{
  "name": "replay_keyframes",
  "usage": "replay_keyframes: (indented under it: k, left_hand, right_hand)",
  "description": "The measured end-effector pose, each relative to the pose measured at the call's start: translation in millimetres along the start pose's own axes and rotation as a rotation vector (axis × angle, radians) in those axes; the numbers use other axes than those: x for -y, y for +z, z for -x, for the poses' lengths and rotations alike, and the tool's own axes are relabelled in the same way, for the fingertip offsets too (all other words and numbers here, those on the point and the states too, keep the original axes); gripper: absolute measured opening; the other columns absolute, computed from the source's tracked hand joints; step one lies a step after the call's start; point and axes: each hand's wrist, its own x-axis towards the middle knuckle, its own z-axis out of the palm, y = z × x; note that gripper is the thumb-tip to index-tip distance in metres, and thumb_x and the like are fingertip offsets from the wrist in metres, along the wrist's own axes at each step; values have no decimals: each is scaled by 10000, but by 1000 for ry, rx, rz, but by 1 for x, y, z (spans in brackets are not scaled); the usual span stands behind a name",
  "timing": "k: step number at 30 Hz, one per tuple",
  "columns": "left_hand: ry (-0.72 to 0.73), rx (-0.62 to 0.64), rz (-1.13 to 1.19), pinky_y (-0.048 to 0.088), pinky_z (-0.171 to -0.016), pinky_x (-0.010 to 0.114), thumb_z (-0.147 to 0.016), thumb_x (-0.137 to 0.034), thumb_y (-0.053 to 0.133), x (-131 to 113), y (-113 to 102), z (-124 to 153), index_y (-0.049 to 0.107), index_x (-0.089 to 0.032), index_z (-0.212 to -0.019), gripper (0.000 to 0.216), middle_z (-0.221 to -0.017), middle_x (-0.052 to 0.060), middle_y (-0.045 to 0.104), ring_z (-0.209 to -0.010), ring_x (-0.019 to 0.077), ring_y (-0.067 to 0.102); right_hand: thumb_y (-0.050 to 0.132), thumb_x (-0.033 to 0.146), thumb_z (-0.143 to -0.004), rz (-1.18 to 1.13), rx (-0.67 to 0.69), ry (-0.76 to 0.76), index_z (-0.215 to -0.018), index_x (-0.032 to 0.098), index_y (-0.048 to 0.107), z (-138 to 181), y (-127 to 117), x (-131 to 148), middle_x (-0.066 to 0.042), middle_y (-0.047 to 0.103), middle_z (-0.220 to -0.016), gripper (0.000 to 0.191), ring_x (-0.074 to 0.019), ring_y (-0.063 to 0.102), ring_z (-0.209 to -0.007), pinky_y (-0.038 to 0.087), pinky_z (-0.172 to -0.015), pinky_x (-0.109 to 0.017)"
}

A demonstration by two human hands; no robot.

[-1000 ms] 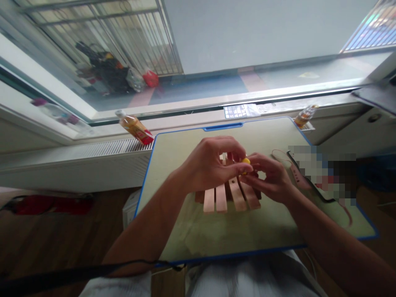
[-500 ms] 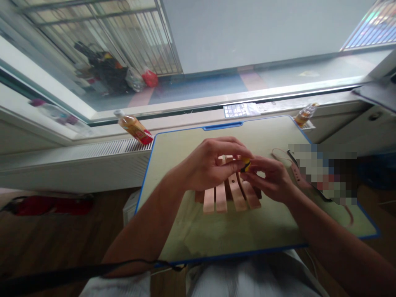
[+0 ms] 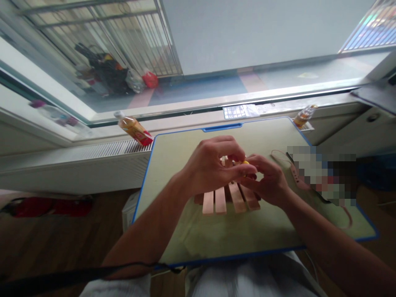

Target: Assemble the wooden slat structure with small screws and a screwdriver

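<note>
Between my two hands is a small yellow-and-black piece, like a stubby handle, mostly covered by fingers. My left hand is closed, thumb and fingers pinching that piece. My right hand meets it from the right, its fingers curled together around the lower side; what they grip there is hidden. Below both hands lies a wooden piece with several pale slats fanned toward me. A dark hole shows in one slat. Its far part is covered by my left hand.
The slats rest on a pale table with a blue rim. A blurred-out phone-like object and a pink strap lie at the right. Drink bottles stand along the window side. A dark cord crosses at lower left.
My left hand has turned, its fingers curling in and thumb moving right over the yellow-and-black piece, so less of it shows. My right hand has shifted slightly; the slats stay put.
</note>
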Motion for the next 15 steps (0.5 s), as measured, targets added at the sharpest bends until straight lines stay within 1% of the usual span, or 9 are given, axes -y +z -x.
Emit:
replay_keyframes:
  k: [3,7,9,12,15]
  left_hand:
    - [-27,-6,10,523,-697,267,-895,-369,915,2,1,0,798,-149,-847,253,-822,49,744,-742,136,660]
    - [-47,3,18,556,-739,277,-933,-329,875,5,1,1,828,-161,-919,174,-876,64,780,-794,153,706]
    - [-39,12,33,578,-768,285,-952,-285,848,6,2,1,836,-156,-958,129,-913,74,792,-824,160,725]
    - [-29,30,79,613,-797,287,-967,-225,811,4,3,0,844,-149,-1016,96,-979,92,802,-879,172,754]
    - [-19,57,139,641,-815,282,-988,-187,769,2,3,0,850,-159,-1059,112,-1039,107,809,-946,186,781]
  right_hand:
    - [899,256,-905,-23,28,10,-1075,234,752,-1,-2,3,10,686,-880,225,-116,594,-664,496,-575,-248]
    - [844,259,-954,-118,56,37,-1267,247,778,0,-7,6,-45,722,-1051,321,-135,625,-702,527,-604,-291]
    - [824,278,-975,-139,42,50,-1301,262,791,0,-10,6,-61,749,-1079,327,-152,646,-710,536,-600,-305]
    - [821,297,-986,-121,38,56,-1199,265,833,1,-13,6,-51,774,-995,216,-169,666,-708,552,-617,-317]
    - [811,295,-996,-97,67,71,-1112,238,840,2,-12,6,-26,755,-851,132,-152,634,-631,544,-590,-307]
